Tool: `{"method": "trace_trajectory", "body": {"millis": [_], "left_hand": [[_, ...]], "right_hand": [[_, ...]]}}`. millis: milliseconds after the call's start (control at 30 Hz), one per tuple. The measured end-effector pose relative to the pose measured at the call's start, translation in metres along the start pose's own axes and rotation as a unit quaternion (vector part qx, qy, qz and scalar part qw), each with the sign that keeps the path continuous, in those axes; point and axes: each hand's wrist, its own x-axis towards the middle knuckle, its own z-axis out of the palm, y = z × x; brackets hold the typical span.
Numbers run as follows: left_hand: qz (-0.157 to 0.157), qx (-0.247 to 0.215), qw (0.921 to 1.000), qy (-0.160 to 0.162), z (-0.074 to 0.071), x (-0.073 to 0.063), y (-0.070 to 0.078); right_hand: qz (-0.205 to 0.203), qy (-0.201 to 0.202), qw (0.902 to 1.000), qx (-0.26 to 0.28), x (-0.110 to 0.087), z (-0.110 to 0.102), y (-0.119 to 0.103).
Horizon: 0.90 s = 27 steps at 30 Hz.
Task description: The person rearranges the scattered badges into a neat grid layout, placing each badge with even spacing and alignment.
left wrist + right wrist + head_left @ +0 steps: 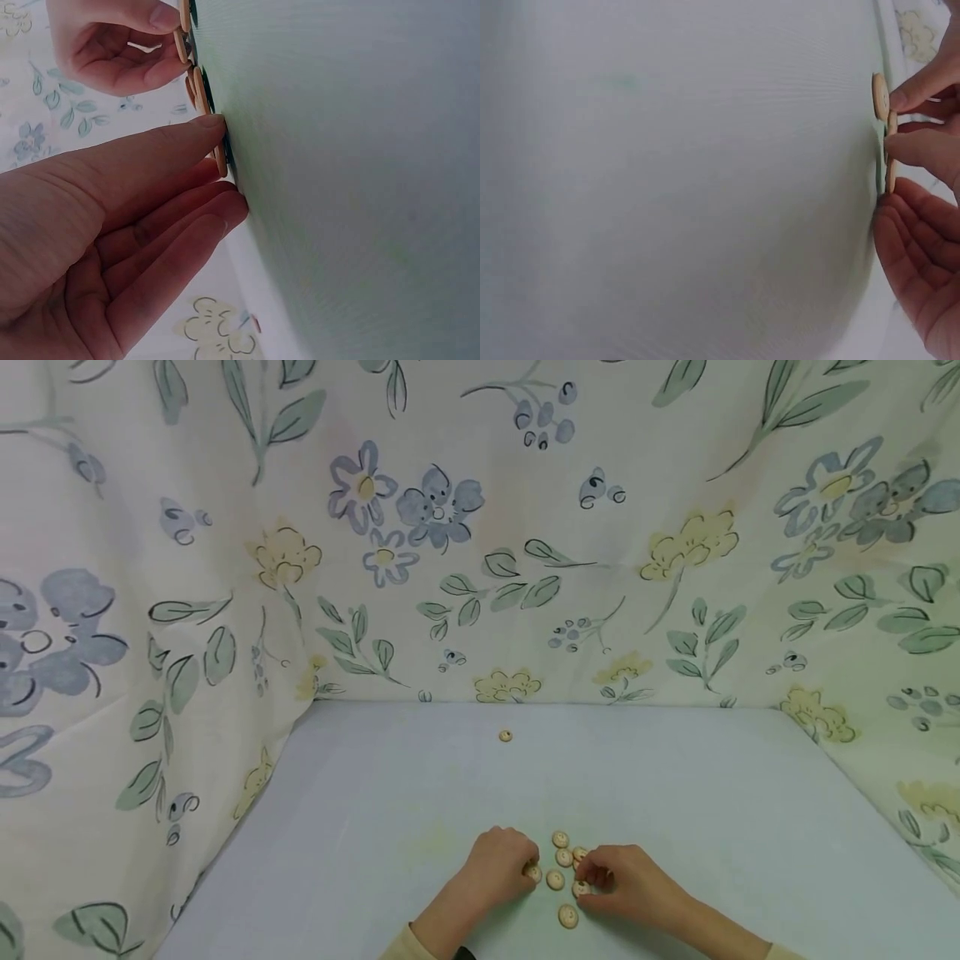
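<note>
Several small round wooden discs with dark marks lie close together near the front of the table. My left hand [498, 870] pinches a disc [533, 872] at the group's left side; in the left wrist view the thumb and fingers are on the edges of this disc [221, 160]. On the right side, my right hand [630, 881] has its thumb and fingertips around another disc [581, 888]. That disc [891, 174] shows edge-on in the right wrist view, low against the tabletop. Between the hands lies a loose disc [555, 880], with one more disc [567, 917] nearer the front.
Behind the hands are further discs [560, 840], one partly hidden by the right fingers. A single disc [506, 736] sits far back on the pale table [375, 793]. A floral cloth [480, 635] stands along the back and both sides.
</note>
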Motion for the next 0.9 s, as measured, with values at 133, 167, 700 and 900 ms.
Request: {"method": "trace_trajectory", "body": {"millis": [133,167,700,900], "left_hand": [[0.003,0.003,1.0000,-0.002,0.000,-0.001,0.001],[0.004,0.003,1.0000,-0.001,0.000,-0.001,0.001],[0.016,0.008,0.9997,0.018,0.002,0.000,-0.002],[0.015,0.003,0.9998,0.011,0.001,0.000,-0.003]], "right_hand": [[0.015,-0.008,0.9998,0.007,0.001,-0.001,0.000],[0.018,-0.009,0.9998,0.008,0.001,-0.002,0.000],[0.009,0.019,0.9997,0.008,0.021,-0.016,0.008],[0.023,0.022,0.9995,-0.005,0.034,-0.023,0.016]]}}
